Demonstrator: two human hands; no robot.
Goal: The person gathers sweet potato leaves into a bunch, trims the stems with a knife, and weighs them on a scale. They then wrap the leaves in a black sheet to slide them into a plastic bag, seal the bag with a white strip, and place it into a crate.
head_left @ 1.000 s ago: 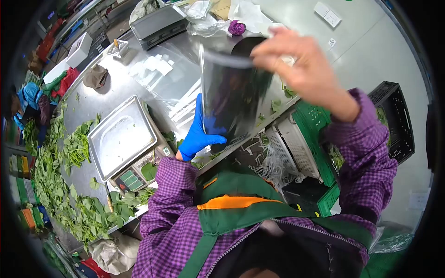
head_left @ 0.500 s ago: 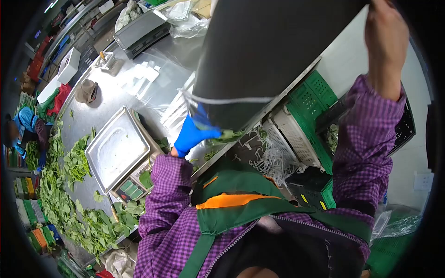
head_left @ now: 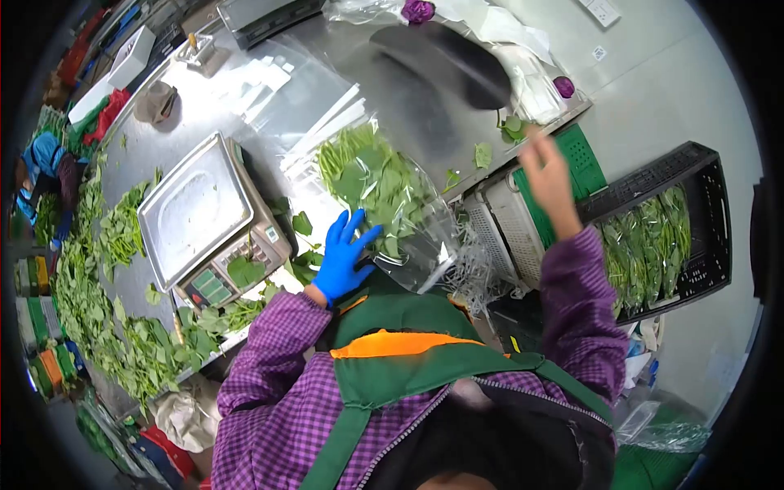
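On the table (head_left: 392, 106), a hand could pass low between the bag (head_left: 380, 188) and the curved black sheet (head_left: 449, 61). The left hand (head_left: 343, 257) blocked the bag's near side. The scale (head_left: 196, 212) rose beyond that hand, with only a narrow lane between its tray and the heaped greens (head_left: 98, 286). Rightward, the right hand (head_left: 547, 167) and sleeve (head_left: 580, 286) obstructed the way to the black crate (head_left: 706, 220).

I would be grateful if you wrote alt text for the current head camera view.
A blue-gloved left hand is spread beside a clear bag of leafy greens on a metal worktop, while the bare right hand, blurred, hovers to the right. A scale and loose greens are on the left; a black crate of bagged greens is at far right.
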